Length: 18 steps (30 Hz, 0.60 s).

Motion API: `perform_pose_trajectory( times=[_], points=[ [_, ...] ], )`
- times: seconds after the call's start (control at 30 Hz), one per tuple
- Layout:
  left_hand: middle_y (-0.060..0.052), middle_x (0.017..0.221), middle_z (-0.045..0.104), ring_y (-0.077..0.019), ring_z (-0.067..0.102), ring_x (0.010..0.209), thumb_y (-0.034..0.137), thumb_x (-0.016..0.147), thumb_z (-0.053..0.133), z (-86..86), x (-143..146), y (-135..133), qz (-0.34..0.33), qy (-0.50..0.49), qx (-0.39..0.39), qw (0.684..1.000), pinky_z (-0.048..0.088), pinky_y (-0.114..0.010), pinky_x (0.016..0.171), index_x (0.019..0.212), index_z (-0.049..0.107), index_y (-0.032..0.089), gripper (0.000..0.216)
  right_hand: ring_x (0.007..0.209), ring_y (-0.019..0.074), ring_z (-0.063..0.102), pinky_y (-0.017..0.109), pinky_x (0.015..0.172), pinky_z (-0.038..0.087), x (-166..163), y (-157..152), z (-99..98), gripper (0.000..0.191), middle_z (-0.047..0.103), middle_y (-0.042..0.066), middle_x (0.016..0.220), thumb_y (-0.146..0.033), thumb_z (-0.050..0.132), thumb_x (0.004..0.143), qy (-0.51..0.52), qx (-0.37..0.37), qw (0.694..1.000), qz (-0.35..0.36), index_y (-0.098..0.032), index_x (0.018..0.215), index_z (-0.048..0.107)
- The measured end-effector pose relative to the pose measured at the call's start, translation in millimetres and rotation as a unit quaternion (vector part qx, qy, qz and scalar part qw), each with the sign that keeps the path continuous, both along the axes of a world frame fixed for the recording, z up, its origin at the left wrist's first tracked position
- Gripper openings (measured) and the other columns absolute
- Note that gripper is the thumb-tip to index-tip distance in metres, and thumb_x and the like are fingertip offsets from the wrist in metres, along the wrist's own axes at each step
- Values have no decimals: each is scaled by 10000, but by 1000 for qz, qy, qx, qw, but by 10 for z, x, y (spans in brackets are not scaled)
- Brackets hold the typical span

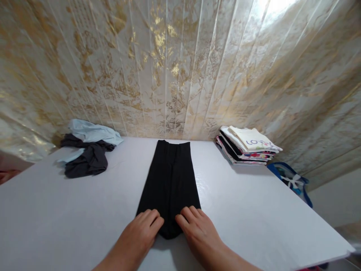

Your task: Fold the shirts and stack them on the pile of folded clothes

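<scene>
A black garment (170, 177), folded long and narrow, lies flat on the white table in front of me. A lengthwise crease runs down its middle, and its near end narrows to a blunt point. At the near left corner, my left hand (145, 227) is closed on the cloth with its fingers curled. My right hand (197, 227) grips the near right corner in the same way. The fingertips of both hands are partly hidden by the knuckles. Whether the garment is trousers or something else, I cannot tell.
At the back left lies a loose heap of light blue cloth (93, 131) and dark grey cloth (87, 162). A stack of folded clothes (245, 150) stands at the back right. A blue-rimmed bag (293, 180) sits beyond the right edge of the white table (254, 214). Behind hangs a gold-patterned curtain (175, 75).
</scene>
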<state>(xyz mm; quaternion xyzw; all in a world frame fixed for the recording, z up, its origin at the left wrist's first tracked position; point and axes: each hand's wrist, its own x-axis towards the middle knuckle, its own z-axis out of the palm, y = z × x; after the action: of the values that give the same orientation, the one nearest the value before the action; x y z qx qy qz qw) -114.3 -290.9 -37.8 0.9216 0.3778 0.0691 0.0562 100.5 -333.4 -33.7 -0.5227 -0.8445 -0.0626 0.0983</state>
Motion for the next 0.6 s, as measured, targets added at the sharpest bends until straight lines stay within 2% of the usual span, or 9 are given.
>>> perform_pose_trajectory(
  times=[0.17,0.23,0.3,0.37,0.47,0.53,0.6],
  points=[
    [-46,1024,641,-206,590,932,-56,757,381,46,-16,-12,17,-25,-38,999,483,-339,841,1002,625,223,445,767,199,510,315,648,370,82,33,-4,189,571,21,850,-43,546,819,-10,-19,999,-34,-227,864,540],
    [-40,1011,645,-206,591,934,-45,736,391,81,-51,-20,15,-41,-69,997,481,-337,845,989,618,226,435,777,195,526,305,663,388,139,33,41,244,587,21,852,2,504,778,1,-61,998,-20,-223,855,557],
    [-28,986,653,-201,598,925,-19,714,411,173,-96,-46,-4,-71,-112,991,484,-315,831,993,606,239,428,808,186,551,287,698,417,195,4,166,333,607,18,871,36,461,708,36,-127,991,6,-223,880,581],
    [-14,973,667,-187,609,909,5,709,416,326,-141,-98,-34,-107,-161,981,486,-283,807,1007,596,262,434,865,170,580,260,753,444,244,-58,370,455,633,10,922,38,432,634,108,-208,972,31,-231,960,603],
    [11,961,691,-158,632,872,25,713,392,631,-190,-191,-70,-153,-248,954,485,-240,786,983,605,288,432,905,137,615,212,794,465,310,-158,738,563,669,-17,998,11,419,613,233,-329,913,63,-267,1062,616],
    [36,921,701,-141,643,821,49,711,393,846,-200,-191,-80,-168,-323,928,487,-216,753,952,619,292,411,907,139,626,215,795,477,359,-158,947,544,683,-20,1011,-11,424,651,285,-375,879,69,-280,1078,628],
    [52,891,701,-139,642,800,96,729,409,1041,-183,-59,-49,-179,-374,909,487,-210,730,961,634,295,379,885,150,625,235,781,485,419,-41,1085,499,686,-11,1007,-41,436,697,319,-383,865,64,-274,1092,632]
  ],
)
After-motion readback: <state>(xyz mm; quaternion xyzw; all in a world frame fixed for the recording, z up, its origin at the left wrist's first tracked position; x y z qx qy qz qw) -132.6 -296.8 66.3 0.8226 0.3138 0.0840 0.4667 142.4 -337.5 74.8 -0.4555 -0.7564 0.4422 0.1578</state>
